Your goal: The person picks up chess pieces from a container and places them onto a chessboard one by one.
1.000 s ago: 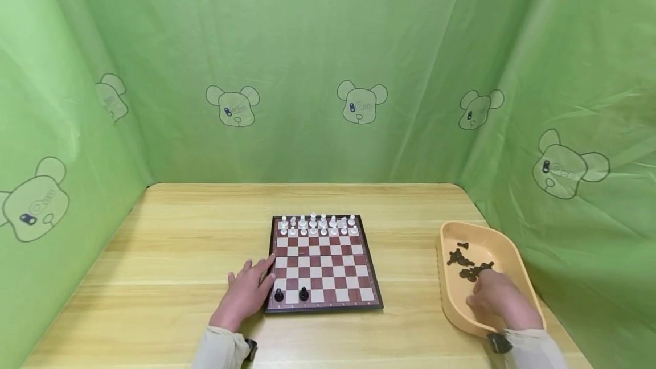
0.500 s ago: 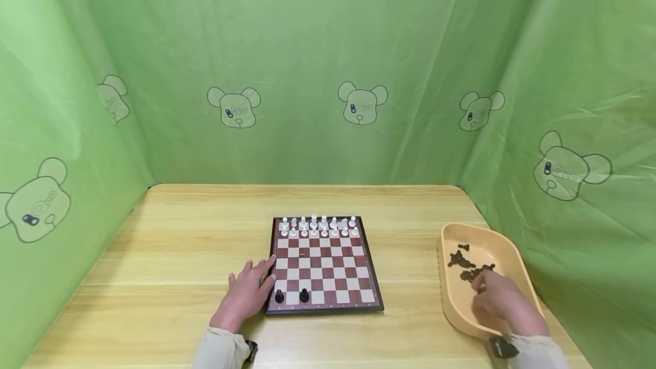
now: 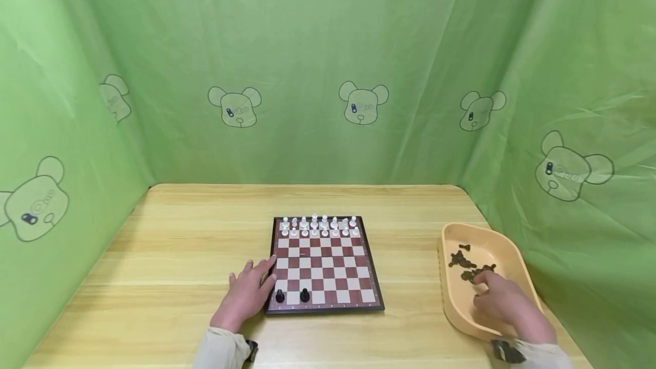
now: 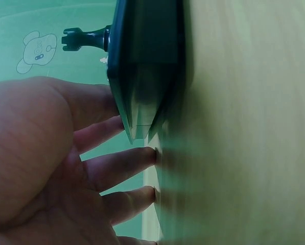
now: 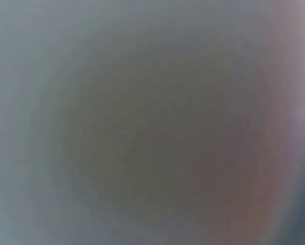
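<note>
My left hand [image 3: 246, 298] lies at the left edge of a chessboard [image 3: 328, 272], its fingers spread. In the left wrist view, thumb and forefinger meet the side of the dark board [image 4: 147, 41], while the other fingertips [image 4: 148, 155] rest on the table. My right hand [image 3: 504, 303] reaches into an orange tray [image 3: 453, 315], fingers bent down at a cluster of black chess pieces [image 3: 468, 275]. Its fingertips are partly hidden, and I cannot tell whether they pinch a piece. The right wrist view is only a blur.
Two rows of white chess pieces [image 3: 315, 225] stand along the board's far side. Two black pieces stand near its front edge, one at the left corner [image 3: 279, 296] and a pawn [image 3: 304, 295] to its right. Green curtains [image 3: 328, 147] enclose the wooden table [image 3: 195, 221].
My right hand has shifted slightly right inside the tray, its fingers staying by the black pieces. The left hand keeps its place at the board's edge.
</note>
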### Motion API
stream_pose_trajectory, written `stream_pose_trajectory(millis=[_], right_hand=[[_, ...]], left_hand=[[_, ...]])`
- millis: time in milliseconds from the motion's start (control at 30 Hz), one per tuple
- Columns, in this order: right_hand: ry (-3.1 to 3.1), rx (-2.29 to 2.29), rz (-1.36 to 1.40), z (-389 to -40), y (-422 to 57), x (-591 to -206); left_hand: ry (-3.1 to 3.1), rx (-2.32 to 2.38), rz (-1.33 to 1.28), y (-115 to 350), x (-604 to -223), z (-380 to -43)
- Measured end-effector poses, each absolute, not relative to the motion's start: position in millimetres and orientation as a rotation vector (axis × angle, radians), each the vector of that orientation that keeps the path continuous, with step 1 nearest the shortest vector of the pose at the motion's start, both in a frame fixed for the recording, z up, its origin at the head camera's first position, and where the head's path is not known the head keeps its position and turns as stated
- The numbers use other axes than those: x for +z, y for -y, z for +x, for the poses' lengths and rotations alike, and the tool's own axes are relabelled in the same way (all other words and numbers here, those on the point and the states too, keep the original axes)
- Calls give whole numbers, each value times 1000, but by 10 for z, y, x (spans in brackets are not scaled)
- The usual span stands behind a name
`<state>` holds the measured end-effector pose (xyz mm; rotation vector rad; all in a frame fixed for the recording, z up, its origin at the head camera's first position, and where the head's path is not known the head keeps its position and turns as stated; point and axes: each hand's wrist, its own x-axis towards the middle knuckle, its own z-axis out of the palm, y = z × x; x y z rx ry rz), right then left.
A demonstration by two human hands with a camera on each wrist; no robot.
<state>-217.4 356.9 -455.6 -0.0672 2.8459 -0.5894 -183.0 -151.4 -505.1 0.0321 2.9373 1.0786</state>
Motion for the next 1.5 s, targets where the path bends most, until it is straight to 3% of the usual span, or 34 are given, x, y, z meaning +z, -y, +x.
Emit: stream_pose_trajectory(millis=[867, 1500], right_hand=[[-3161, -760, -316, -2087, -3279, -4419], [-3457, -1182, -385, -2072, -2719, -4421]], left_hand=[[-2939, 1089, 39, 1512, -5046, -1847], [-2935, 1086, 32, 1523, -5056, -1842]])
